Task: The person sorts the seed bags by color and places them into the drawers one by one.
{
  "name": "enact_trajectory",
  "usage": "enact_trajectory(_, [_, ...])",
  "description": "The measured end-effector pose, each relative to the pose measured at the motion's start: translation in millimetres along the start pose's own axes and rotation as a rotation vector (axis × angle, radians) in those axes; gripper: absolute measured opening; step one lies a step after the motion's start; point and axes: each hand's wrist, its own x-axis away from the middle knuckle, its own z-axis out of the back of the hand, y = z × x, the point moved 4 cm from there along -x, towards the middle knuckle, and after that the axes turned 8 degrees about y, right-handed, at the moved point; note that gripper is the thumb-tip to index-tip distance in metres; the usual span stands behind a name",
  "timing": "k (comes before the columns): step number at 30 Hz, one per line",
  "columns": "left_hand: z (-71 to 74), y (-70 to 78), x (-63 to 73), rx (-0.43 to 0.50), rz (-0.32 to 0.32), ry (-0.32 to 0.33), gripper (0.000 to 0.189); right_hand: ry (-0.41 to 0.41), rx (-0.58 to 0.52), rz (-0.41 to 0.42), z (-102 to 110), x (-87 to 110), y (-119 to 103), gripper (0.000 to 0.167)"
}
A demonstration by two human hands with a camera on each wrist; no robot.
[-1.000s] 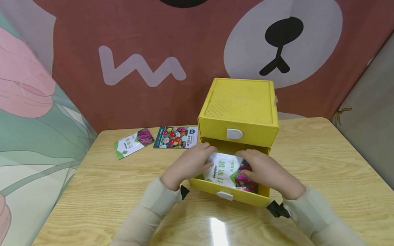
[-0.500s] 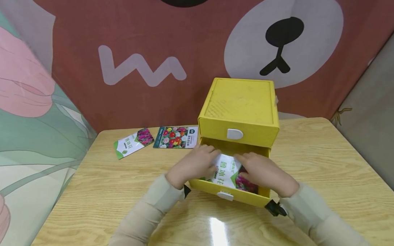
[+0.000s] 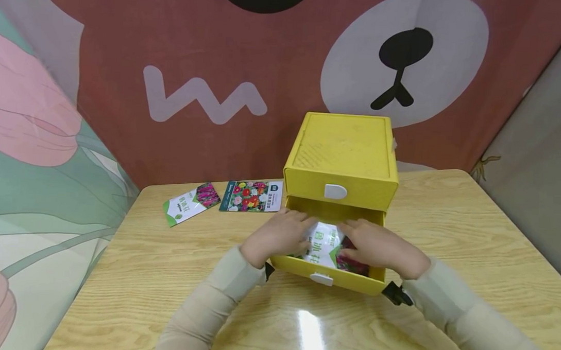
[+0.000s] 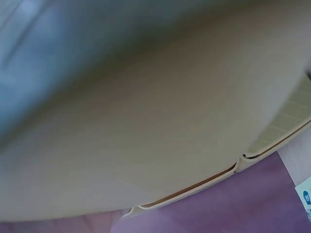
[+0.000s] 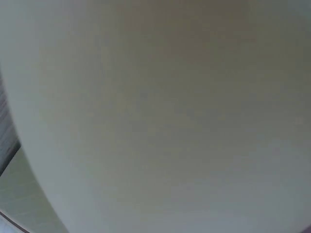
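A white seed packet (image 3: pixel 323 243) with green lettering and magenta flowers lies in the pulled-out lower drawer (image 3: pixel 346 281) of a yellow two-drawer box (image 3: pixel 344 146). My left hand (image 3: pixel 280 234) grips the packet's left part, thumb on its face and fingers toward the far edge. At the flowered end, my right hand (image 3: pixel 379 246) holds the packet, thumb across the print. Both hands cover parts of the packet, and the undersides of the fingers are hidden. In the wrist views, large blurred pale surfaces block the hands' work.
To the box's left on the wooden table (image 3: pixel 165 274) lie another white-and-magenta seed packet (image 3: pixel 191 204) and a packet with multicoloured flowers (image 3: pixel 251 196). The box's upper drawer is closed, with a white handle (image 3: pixel 335 191). A patterned cloth (image 3: pixel 207 152) hangs behind.
My left hand has shifted slightly right and farther over the packet. The right hand has moved a little, its fingers still over the packet. Box and loose packets stay put.
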Motion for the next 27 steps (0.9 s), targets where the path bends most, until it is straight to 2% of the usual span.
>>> enact_trajectory(6, [-0.9, 0.6, 1.1, 0.007, -0.026, -0.013, 0.040, -0.037, -0.126, 0.048, 4.5, 3.9, -3.8, 0.041])
enact_trajectory(9, [-1.2, 0.3, 1.2, 0.025, -0.046, -0.016, 0.040, -0.058, -0.199, 0.060, 7.1, 4.9, -4.6, 0.038])
enact_trajectory(14, [-0.2, -2.8, 2.4, 0.169, -0.062, 0.011, 0.042, -0.047, -0.251, 0.045, 13.9, 4.9, -6.9, 0.043])
enact_trajectory(17, [1.5, -5.2, 4.1, 0.281, -0.076, 0.070, 0.040, -0.024, -0.279, 0.055, 18.4, 3.3, -10.4, 0.044])
enact_trajectory(21, [3.8, -10.4, 7.9, 0.359, -0.080, 0.173, 0.038, 0.002, -0.338, 0.076, 24.6, -0.8, -17.2, 0.045])
enact_trajectory(27, [9.5, -22.2, 16.4, 0.411, 0.016, 0.290, 0.040, -0.010, -0.376, 0.070, 29.6, -5.4, -27.2, 0.051])
